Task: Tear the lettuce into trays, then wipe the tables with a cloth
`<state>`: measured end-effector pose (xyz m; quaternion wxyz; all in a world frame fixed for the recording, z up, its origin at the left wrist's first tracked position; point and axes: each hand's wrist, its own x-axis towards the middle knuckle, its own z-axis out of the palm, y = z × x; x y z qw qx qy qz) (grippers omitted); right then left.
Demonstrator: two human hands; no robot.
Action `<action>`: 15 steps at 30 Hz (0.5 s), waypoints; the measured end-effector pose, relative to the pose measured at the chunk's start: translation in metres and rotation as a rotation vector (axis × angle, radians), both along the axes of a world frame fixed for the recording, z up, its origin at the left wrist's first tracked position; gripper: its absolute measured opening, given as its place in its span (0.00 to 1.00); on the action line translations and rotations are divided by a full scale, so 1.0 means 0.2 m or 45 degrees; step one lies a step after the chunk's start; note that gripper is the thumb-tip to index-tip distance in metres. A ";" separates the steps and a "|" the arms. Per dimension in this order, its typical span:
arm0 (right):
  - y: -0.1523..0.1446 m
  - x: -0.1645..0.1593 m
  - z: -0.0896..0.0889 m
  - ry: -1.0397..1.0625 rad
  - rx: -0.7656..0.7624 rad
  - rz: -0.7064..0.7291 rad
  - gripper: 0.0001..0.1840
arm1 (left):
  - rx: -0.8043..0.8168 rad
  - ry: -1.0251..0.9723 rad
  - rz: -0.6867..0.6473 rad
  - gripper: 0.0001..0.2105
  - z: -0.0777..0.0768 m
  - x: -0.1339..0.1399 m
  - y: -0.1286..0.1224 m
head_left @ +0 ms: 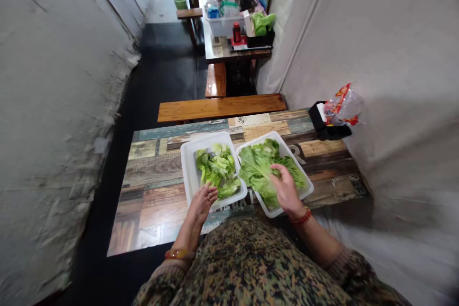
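Note:
Two white plastic trays stand side by side on the table. The left tray (190, 172) holds torn pieces of lettuce (218, 165) in a loose heap, with part of its bottom showing. Larger lettuce leaves fill the right tray (309, 190). My left hand (202, 202) hovers over the near edge of the left tray, fingers stretched out and nothing visible in them. Over the right tray, my right hand (287, 192) has thumb and fingers closed at the stem end of a broad lettuce leaf (256, 165), which spreads out to the left.
The wood-patterned table (154, 201) has a black holder (321, 124) with a red and clear plastic bag (342, 105) at its right end. A wooden bench (222, 106) lies beyond. Another table (222, 51) carries a white bin and a red bottle (236, 32). Walls rise on both sides.

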<state>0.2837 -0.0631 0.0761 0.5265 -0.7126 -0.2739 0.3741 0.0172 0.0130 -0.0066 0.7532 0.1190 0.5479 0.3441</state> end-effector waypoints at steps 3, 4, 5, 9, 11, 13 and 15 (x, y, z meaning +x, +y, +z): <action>-0.22 0.12 -0.10 0.026 -0.094 -0.100 0.23 | 0.029 -0.013 -0.078 0.12 0.03 0.10 0.01; -0.28 0.15 -0.14 -0.057 -0.138 -0.056 0.22 | 0.038 -0.010 -0.100 0.12 0.04 0.13 0.01; -0.32 0.17 -0.18 -0.177 -0.174 0.008 0.20 | 0.049 -0.006 -0.121 0.13 0.05 0.15 0.01; -0.43 0.26 -0.22 -0.687 -0.205 0.209 0.17 | 0.087 0.022 -0.215 0.17 0.08 0.23 0.00; -0.44 0.29 -0.19 -0.856 -0.178 0.238 0.17 | 0.155 0.111 -0.275 0.20 0.10 0.26 -0.01; -0.42 0.30 -0.14 -0.989 -0.134 0.300 0.19 | 0.324 0.293 -0.401 0.22 0.14 0.30 -0.03; -0.39 0.29 -0.11 -1.122 -0.111 0.426 0.23 | 0.667 0.513 -0.639 0.23 0.18 0.37 -0.04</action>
